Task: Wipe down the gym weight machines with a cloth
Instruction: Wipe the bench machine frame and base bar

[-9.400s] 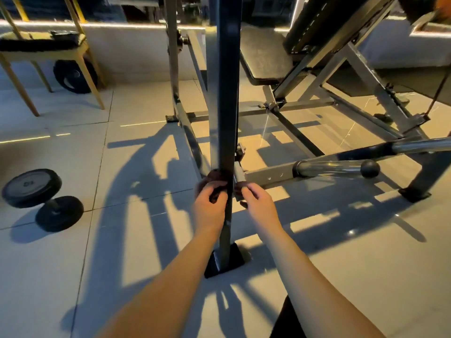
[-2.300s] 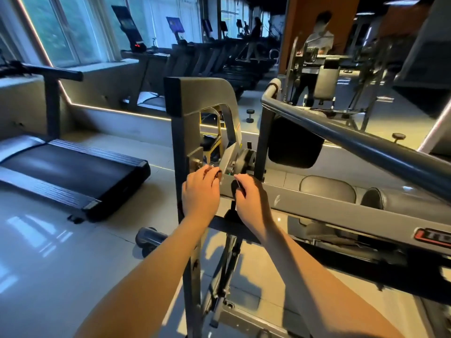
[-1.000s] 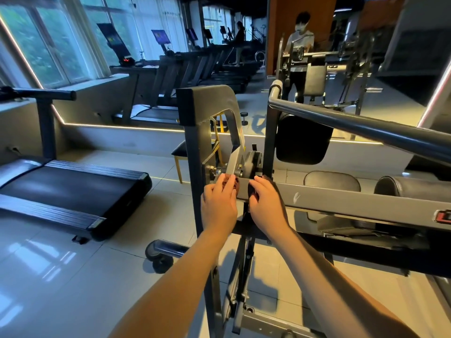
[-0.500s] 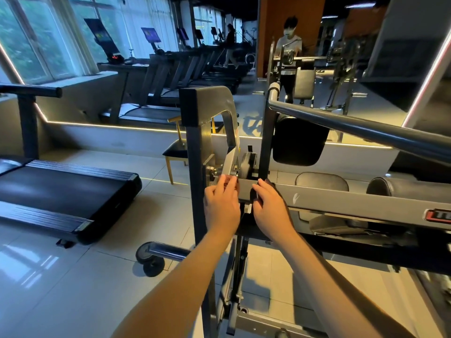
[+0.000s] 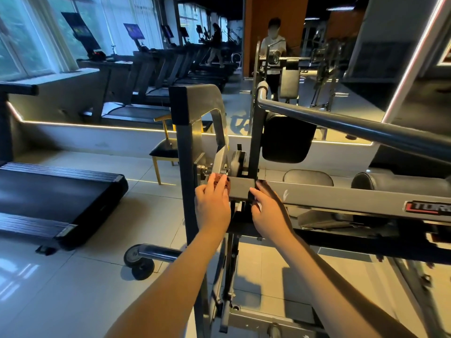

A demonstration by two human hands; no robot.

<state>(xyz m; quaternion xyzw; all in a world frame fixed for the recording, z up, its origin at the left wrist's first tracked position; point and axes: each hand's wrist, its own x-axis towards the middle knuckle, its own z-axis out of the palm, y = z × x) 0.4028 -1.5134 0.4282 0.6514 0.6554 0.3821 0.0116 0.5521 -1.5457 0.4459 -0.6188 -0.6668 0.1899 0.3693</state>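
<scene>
A grey weight machine stands in front of me, with a dark upright post and a horizontal grey beam. My left hand holds a dark reddish-brown cloth against the beam's left end, just below the pivot bolt. My right hand grips the beam a little to the right, with a dark part of the cloth under its fingers. How the cloth runs between the hands is hidden by the beam.
A round black bar slants above the beam beside a black pad. A treadmill lies to the left, a chair behind the post, and a wheeled foot on the tiled floor. A person stands far off.
Since 9.4 s ago I have gone from a low post to this beam. In the last second my hands have stayed at its left end, spreading slightly apart.
</scene>
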